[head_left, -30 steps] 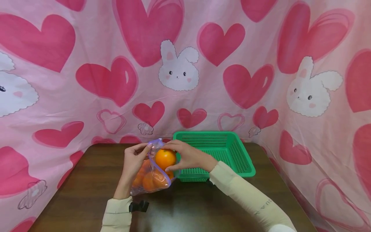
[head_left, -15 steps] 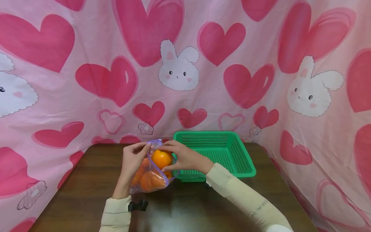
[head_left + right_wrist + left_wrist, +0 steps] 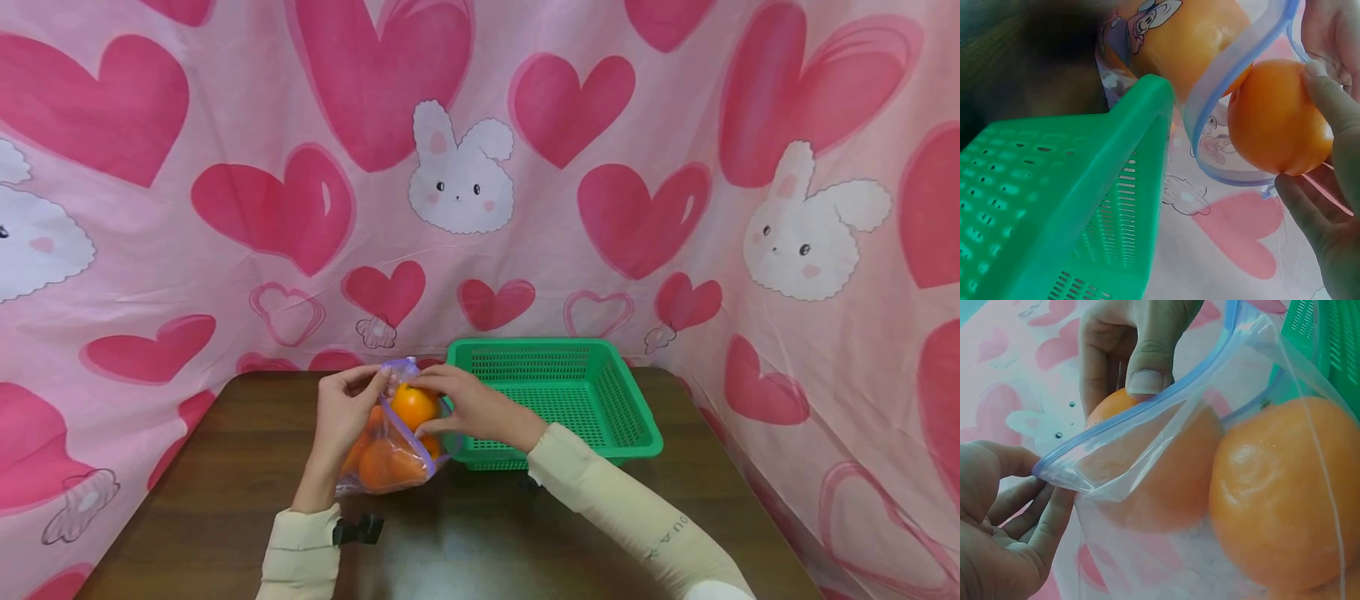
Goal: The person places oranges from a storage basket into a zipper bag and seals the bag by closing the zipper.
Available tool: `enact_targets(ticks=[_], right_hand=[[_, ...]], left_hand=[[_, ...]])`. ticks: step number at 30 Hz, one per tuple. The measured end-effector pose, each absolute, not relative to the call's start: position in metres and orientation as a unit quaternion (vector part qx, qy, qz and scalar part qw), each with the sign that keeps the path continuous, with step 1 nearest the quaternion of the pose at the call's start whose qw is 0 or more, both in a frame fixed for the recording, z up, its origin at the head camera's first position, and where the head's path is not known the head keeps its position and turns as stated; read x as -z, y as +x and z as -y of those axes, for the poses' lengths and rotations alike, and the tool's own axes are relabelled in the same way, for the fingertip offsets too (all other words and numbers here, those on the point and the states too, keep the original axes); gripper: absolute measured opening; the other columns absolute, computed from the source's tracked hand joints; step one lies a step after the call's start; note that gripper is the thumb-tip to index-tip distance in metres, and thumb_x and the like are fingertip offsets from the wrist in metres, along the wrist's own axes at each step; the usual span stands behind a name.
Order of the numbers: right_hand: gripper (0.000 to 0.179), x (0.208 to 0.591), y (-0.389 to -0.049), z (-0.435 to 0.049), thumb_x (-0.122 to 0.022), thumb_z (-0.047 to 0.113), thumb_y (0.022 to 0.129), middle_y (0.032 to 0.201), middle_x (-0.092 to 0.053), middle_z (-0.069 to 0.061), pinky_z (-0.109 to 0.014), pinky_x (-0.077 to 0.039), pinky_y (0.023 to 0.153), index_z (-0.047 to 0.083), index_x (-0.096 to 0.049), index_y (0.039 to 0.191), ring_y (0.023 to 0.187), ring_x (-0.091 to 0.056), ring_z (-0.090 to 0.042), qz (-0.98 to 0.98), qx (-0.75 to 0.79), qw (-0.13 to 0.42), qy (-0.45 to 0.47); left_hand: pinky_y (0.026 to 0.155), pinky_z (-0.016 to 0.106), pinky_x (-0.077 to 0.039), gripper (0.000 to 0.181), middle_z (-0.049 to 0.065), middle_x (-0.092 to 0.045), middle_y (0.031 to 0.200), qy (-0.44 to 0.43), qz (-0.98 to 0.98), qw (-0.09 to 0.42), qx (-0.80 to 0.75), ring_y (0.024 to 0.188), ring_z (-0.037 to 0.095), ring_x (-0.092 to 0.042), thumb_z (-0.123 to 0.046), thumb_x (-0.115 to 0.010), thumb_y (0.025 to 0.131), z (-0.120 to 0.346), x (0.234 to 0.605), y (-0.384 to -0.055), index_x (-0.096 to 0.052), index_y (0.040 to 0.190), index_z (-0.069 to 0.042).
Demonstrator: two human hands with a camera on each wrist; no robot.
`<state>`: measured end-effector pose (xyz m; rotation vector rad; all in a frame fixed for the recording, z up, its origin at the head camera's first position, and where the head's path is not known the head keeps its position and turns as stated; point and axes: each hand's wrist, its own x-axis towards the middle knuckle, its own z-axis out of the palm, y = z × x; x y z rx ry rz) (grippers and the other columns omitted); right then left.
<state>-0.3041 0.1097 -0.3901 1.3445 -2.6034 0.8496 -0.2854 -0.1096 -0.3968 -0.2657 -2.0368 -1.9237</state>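
Observation:
My left hand (image 3: pixel 345 408) pinches the purple-edged rim of a clear zip bag (image 3: pixel 1141 415) between thumb and fingers, at the corner of its mouth. Several oranges (image 3: pixel 386 467) fill the lower part of the bag and show through the film. With thumb and fingers, my right hand (image 3: pixel 483 406) grips another orange (image 3: pixel 1279 119) at the open mouth. In the left wrist view most of that orange sits behind the front film, its top above the rim. Part of the right palm is out of frame in the right wrist view.
A green plastic basket (image 3: pixel 622 408) with slotted walls stands right behind the right hand, at the back of the dark wooden table (image 3: pixel 225 483). Beyond the table hangs a pink cloth (image 3: pixel 555 242) printed with hearts and rabbits.
The orange in my right hand has moved left and slightly down into the bag's mouth. The right forearm has followed it leftward. My left hand keeps its pinch, shifted slightly left.

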Motion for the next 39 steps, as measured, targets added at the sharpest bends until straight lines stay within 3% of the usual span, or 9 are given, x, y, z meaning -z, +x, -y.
enact_targets(ticks=[6,14,20,34,39], right_hand=[[0.07,0.39,-0.304,-0.108,-0.078,0.031,0.087,0.144,-0.055,-0.004,-0.02,-0.051,0.1,0.013,-0.052,0.149,0.127,-0.052,-0.016,0.856,-0.264,0.041,0.442],[0.07,0.39,-0.303,-0.105,-0.076,0.021,0.09,0.149,-0.051,-0.005,-0.032,-0.053,0.102,0.013,-0.045,0.153,0.132,-0.052,-0.017,0.851,-0.297,-0.001,0.433],[0.069,0.391,-0.303,-0.104,-0.077,0.02,0.09,0.152,-0.05,-0.003,-0.026,-0.047,0.108,0.012,-0.046,0.152,0.138,-0.046,-0.019,0.856,-0.263,0.025,0.444],[0.063,0.394,-0.302,-0.095,-0.081,0.022,0.087,0.14,-0.056,-0.003,-0.019,-0.05,0.1,0.012,-0.056,0.144,0.129,-0.053,-0.016,0.867,-0.261,0.055,0.421],[0.063,0.397,-0.301,-0.09,-0.083,0.021,0.085,0.138,-0.058,-0.003,-0.018,-0.052,0.097,0.012,-0.059,0.142,0.128,-0.055,-0.015,0.865,-0.266,0.077,0.419]], left_hand=[[0.071,0.021,-0.061,0.024,0.023,-0.074,0.09,-0.094,0.719,0.174,0.666,0.071,0.008,-0.07,-0.01,-0.071,0.096,0.109,0.396,-0.286,-0.074,0.106,0.011],[0.072,0.022,-0.061,0.026,0.027,-0.072,0.093,-0.1,0.728,0.163,0.658,0.073,0.009,-0.07,-0.013,-0.071,0.096,0.11,0.396,-0.287,-0.074,0.108,0.01],[0.071,0.021,-0.06,0.025,0.024,-0.074,0.092,-0.099,0.733,0.165,0.653,0.072,0.007,-0.07,-0.012,-0.072,0.096,0.109,0.395,-0.288,-0.074,0.107,0.01],[0.071,0.019,-0.06,0.024,0.018,-0.075,0.089,-0.097,0.733,0.166,0.652,0.072,0.006,-0.07,-0.01,-0.072,0.095,0.107,0.395,-0.287,-0.074,0.106,0.011],[0.07,0.019,-0.06,0.025,0.027,-0.074,0.093,-0.095,0.728,0.164,0.659,0.071,0.006,-0.07,-0.011,-0.073,0.094,0.106,0.395,-0.285,-0.073,0.105,0.012]])
